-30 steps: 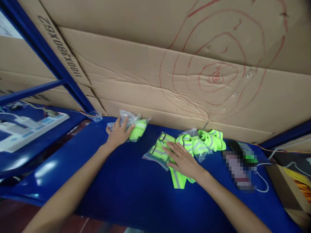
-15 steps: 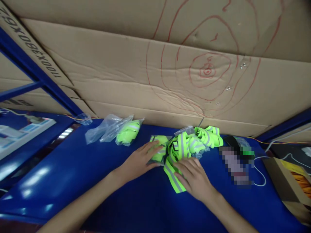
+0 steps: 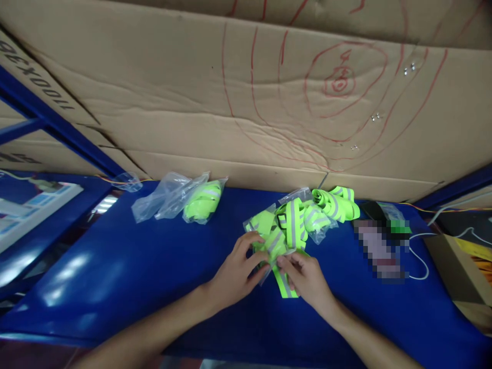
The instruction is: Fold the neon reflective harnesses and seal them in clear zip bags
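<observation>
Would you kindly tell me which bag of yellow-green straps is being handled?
The front bag, held between the left hand and the right hand; neither hand touches the left-side bag of straps, lying apart, or the rear bag, nearer the cardboard.

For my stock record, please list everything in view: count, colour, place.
Cardboard panels: several, brown, behind
Target drawing: one, red, on cardboard
Table: one, blue, under the straps
Frame bars: several, blue, both sides
Power strip: one, white, far left
Plastic cup: one, clear, back left
Loose bags: count unclear, clear, left
Bagged straps: at least three, lime and grey, left, middle, right
Loose straps: at least two, same colours, middle to right
Black item: one, black, back right
Pixelated item: one, pinkish, right
Cables: several, mainly white, both sides
Open box: one, brown, far right
Left grip: one, bare hand, on middle bag
Right grip: one, bare hand, pinching that bag's edge
</observation>
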`<move>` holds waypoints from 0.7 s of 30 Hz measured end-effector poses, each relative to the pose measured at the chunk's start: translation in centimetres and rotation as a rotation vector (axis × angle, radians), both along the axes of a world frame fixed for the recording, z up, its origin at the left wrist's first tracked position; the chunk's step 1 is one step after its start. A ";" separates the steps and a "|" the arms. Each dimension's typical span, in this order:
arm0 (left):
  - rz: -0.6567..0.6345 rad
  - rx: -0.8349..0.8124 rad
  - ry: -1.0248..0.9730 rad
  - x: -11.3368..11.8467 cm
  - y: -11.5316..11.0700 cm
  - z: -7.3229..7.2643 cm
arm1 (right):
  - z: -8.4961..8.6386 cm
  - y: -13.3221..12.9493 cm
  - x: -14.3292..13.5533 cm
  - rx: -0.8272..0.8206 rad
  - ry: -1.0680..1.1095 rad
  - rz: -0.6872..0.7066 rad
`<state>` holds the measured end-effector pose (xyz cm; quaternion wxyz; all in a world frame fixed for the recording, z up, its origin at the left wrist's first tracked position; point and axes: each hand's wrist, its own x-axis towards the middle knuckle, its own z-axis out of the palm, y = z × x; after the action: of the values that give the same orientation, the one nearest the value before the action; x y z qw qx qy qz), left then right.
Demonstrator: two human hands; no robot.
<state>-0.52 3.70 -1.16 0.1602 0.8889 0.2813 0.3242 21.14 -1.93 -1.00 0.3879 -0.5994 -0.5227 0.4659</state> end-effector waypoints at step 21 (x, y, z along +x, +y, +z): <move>0.004 0.028 0.014 0.3 -0.8 -0.3 | -1.5 -0.2 -0.1 0.161 0.006 0.075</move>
<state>-0.24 2.94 -1.47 0.1450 0.8927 0.2796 0.3223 21.06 -2.08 -2.54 0.4185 -0.5451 -0.5793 0.4384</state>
